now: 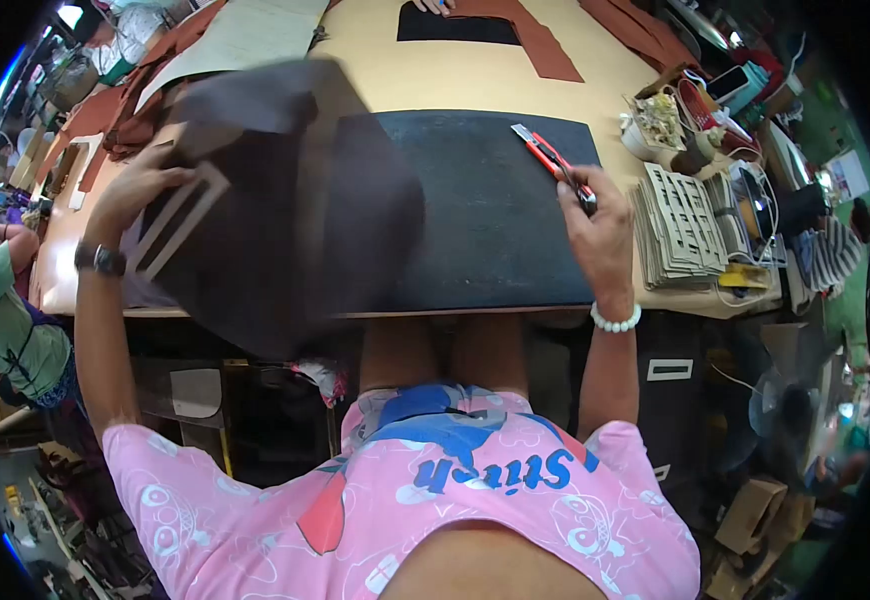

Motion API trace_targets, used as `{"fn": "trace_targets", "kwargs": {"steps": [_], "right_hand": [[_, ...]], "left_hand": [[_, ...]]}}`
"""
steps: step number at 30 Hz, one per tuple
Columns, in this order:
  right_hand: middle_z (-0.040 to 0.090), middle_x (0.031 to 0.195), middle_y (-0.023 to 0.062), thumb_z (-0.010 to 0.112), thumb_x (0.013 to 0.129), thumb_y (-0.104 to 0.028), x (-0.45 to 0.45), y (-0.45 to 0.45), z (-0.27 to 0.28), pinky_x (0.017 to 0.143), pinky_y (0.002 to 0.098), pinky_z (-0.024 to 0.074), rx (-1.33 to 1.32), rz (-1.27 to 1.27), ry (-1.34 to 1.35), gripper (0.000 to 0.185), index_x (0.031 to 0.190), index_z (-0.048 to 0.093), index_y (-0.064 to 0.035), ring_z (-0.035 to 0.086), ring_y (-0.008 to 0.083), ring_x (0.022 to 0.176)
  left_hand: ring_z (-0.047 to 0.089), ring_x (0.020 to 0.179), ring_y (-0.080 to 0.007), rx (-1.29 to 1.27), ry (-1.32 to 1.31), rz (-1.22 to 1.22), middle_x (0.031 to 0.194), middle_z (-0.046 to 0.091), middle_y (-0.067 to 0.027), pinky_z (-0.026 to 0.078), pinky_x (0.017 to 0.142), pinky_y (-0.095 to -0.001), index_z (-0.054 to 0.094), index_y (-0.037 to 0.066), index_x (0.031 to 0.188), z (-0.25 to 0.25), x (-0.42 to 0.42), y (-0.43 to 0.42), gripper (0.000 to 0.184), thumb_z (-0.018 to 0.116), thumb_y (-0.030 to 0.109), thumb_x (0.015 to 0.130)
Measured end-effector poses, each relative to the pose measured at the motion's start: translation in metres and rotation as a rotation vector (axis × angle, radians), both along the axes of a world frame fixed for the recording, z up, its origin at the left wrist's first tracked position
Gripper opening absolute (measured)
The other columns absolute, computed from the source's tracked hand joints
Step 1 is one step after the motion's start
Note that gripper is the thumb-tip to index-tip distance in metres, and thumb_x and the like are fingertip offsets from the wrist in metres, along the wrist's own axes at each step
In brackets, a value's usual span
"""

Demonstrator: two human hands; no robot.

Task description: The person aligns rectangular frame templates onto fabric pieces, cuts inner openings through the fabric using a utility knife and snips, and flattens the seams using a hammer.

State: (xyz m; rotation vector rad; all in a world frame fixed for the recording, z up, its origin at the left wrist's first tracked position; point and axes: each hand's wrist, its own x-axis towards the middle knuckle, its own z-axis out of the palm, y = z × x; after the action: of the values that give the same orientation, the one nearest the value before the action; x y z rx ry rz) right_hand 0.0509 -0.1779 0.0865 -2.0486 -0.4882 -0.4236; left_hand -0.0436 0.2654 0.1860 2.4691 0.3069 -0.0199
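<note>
My left hand (145,190) is closed at the left of the table, gripping a large dark brown sheet (285,220) that looks like leather. The sheet is lifted and blurred by motion, and its lower part hangs over the table's front edge. A narrow cream template (180,225) with a long slot lies against the sheet, under my left fingers. My right hand (600,220) is wrapped around a red utility knife (545,152), its blade end pointing away to the upper left. Beneath the knife lies a black cutting mat (485,220), partly covered by the brown sheet.
Stacked slotted card templates (680,225) stand right of the mat, near a white pot (653,130) of scraps. Rust-brown pieces (545,45) and a black piece (450,25) lie at the far side, where another person's hand (435,5) rests. Another person (20,330) sits at left.
</note>
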Motion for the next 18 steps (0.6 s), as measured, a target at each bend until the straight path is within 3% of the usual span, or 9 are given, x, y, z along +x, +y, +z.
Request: {"fn": "trace_targets", "kwargs": {"steps": [1,2,5,8,9,11,15,18], "right_hand": [[0.060,0.073,0.0097,0.063,0.082,-0.012,-0.004,-0.001,-0.010,0.059,0.0311,0.0449,0.059,-0.027,0.092,0.017,0.091,0.062,0.0030,0.057,0.0161,0.062],[0.058,0.070,0.0034,0.060,0.088,-0.018,-0.007,0.000,-0.026,0.052,0.0247,0.0395,0.146,0.033,0.077,0.021,0.093,0.063,0.0022,0.048,0.0059,0.058],[0.055,0.069,0.0000,0.053,0.093,-0.023,-0.034,0.004,-0.048,0.047,0.0192,0.0316,0.493,0.068,0.565,0.024,0.098,0.063,-0.0009,0.040,0.0029,0.052],[0.050,0.068,-0.0013,0.042,0.098,-0.033,-0.061,0.025,-0.055,0.044,0.0155,0.0247,0.656,0.198,0.775,0.036,0.104,0.060,-0.0030,0.033,0.0013,0.050],[0.050,0.067,-0.0008,0.040,0.098,-0.033,-0.067,0.035,-0.050,0.041,0.0151,0.0231,0.629,0.247,0.763,0.038,0.107,0.058,-0.0010,0.032,0.0001,0.046],[0.050,0.068,-0.0007,0.043,0.098,-0.030,-0.077,0.049,-0.036,0.041,0.0144,0.0235,0.651,0.367,0.806,0.033,0.110,0.055,-0.0021,0.032,-0.0003,0.047],[0.051,0.068,-0.0001,0.047,0.097,-0.028,-0.081,0.067,-0.030,0.041,0.0135,0.0234,0.696,0.392,0.823,0.024,0.107,0.050,-0.0060,0.032,-0.0011,0.046],[0.052,0.068,0.0004,0.047,0.097,-0.028,-0.074,0.072,-0.044,0.039,0.0132,0.0226,0.752,0.379,0.870,0.019,0.098,0.047,-0.0096,0.031,-0.0013,0.044]], "left_hand": [[0.061,0.085,-0.0134,-0.321,0.026,0.127,0.101,0.064,-0.0051,0.047,0.082,-0.0264,0.061,-0.001,0.109,-0.010,-0.010,0.029,0.030,0.060,0.013,0.083],[0.061,0.078,-0.0124,-0.485,-0.010,0.218,0.096,0.066,-0.0055,0.048,0.079,-0.0263,0.062,-0.001,0.106,-0.016,-0.021,0.027,0.028,0.061,0.014,0.083],[0.062,0.062,-0.0122,-0.839,-0.225,0.407,0.082,0.068,-0.0050,0.050,0.072,-0.0279,0.066,0.001,0.096,-0.058,-0.042,-0.015,0.022,0.065,0.017,0.081],[0.063,0.068,-0.0145,-1.040,-0.237,0.445,0.083,0.068,-0.0046,0.050,0.072,-0.0293,0.067,0.002,0.093,-0.136,-0.024,-0.076,0.022,0.071,0.016,0.077],[0.064,0.076,-0.0137,-1.186,-0.298,0.455,0.086,0.068,-0.0045,0.050,0.070,-0.0285,0.069,0.001,0.092,-0.147,-0.013,-0.118,0.021,0.066,0.019,0.082],[0.065,0.077,-0.0158,-1.380,-0.380,0.473,0.089,0.067,-0.0062,0.051,0.072,-0.0294,0.065,0.001,0.096,-0.177,0.011,-0.168,0.020,0.066,0.015,0.082],[0.065,0.078,-0.0169,-1.606,-0.380,0.480,0.091,0.066,-0.0079,0.053,0.071,-0.0284,0.061,0.000,0.101,-0.165,0.023,-0.226,0.021,0.066,0.008,0.082],[0.064,0.079,-0.0143,-1.567,-0.405,0.351,0.092,0.066,-0.0072,0.052,0.071,-0.0266,0.063,0.000,0.098,-0.150,0.015,-0.233,0.018,0.067,0.008,0.082]]}}
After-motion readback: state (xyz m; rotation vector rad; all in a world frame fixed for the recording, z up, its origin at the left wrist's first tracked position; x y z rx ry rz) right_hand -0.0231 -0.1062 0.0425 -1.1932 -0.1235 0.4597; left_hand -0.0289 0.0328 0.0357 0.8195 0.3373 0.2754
